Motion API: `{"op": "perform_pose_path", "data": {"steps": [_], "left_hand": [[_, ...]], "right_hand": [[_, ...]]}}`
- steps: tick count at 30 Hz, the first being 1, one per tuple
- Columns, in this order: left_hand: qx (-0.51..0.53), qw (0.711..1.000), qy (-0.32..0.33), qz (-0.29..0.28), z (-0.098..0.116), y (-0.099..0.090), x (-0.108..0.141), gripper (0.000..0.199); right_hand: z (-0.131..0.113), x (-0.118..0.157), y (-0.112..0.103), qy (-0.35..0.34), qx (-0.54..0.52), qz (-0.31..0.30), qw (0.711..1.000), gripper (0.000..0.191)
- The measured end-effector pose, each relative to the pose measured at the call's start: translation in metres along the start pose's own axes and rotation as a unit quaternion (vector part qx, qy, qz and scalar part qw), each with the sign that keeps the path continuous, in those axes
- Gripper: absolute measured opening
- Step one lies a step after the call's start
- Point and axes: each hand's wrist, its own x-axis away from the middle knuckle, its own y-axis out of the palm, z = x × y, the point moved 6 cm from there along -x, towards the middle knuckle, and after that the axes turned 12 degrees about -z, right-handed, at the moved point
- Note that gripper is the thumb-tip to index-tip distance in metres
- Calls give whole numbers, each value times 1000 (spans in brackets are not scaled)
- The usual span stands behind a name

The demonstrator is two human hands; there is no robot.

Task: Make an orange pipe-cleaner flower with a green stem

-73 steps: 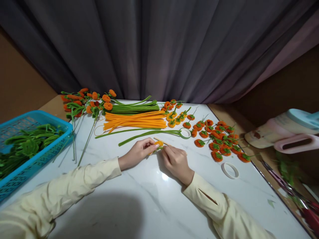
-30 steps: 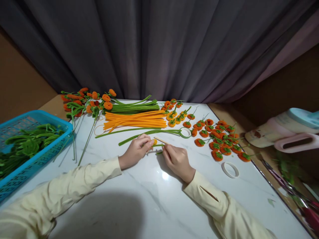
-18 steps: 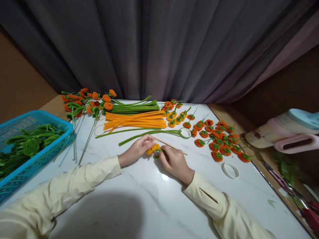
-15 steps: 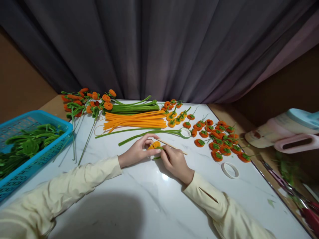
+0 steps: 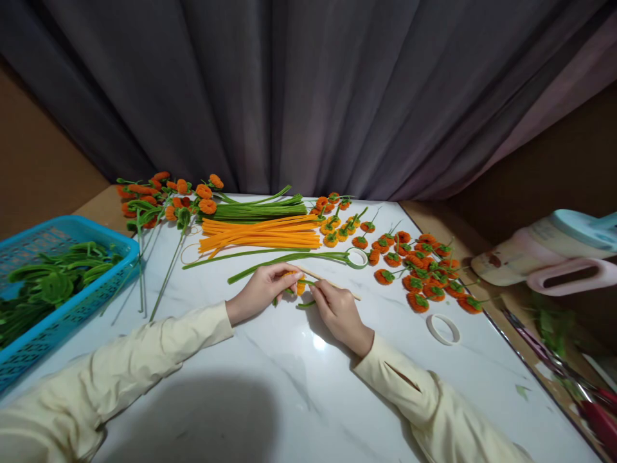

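Note:
My left hand (image 5: 263, 292) is closed around a small yellow-orange chenille flower (image 5: 301, 285), its thumb and fingers covering much of it. Bits of green stick out below those fingers. Just to the right, my right hand (image 5: 340, 314) pinches a green pipe cleaner (image 5: 309, 282) that runs to the flower; another green end shows under the fingertips. A thin wooden stick (image 5: 344, 290) passes behind my right hand; whether it touches the fingers I cannot tell. Orange pipe cleaners (image 5: 260, 233) and long green stems (image 5: 289, 259) lie just beyond both hands.
At left stands a blue basket (image 5: 128, 254) of green pieces. Finished orange flowers (image 5: 205, 191) and green pipe cleaners (image 5: 265, 207) lie at the back. Several orange flower heads (image 5: 419, 267), tape rolls (image 5: 443, 329), a tumbler (image 5: 554, 247) and scissors (image 5: 554, 363) are at right.
My left hand has turned, its thumb and fingers now covering more of the yellow-orange flower, and green shows below them. My right hand has hardly moved.

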Motion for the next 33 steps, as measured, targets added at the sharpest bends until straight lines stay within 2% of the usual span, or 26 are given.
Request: {"op": "perform_pose_path", "data": {"steps": [3, 5, 9, 12, 14, 19, 23, 33], "left_hand": [[28, 998, -20, -48, -3, 3, -3, 31], [52, 995, -25, -86, -4, 5, -5, 34], [44, 991, -39, -117, -4, 5, -5, 30], [37, 990, -49, -123, -7, 3, -5, 27], [46, 992, -53, -103, -11, -2, -7, 29], [100, 995, -22, -2, -13, -25, -11, 27], [141, 989, -37, 8, -16, -31, -10, 27], [174, 982, -48, 51, -14, -40, -9, 22]], "right_hand": [[6, -1, -3, 34, -44, 7, 998, 27], [14, -2, -3, 84, -116, 11, 990, 28], [34, -2, 3, 184, -302, 27, 935, 30], [41, -6, 6, 203, -358, 19, 911, 30], [42, -10, 6, 199, -374, -7, 906, 30], [40, -17, 2, 185, -408, -110, 887, 30], [38, -16, -2, 174, -435, -172, 867, 30], [53, -12, -10, 160, -518, -201, 816, 21]]}}
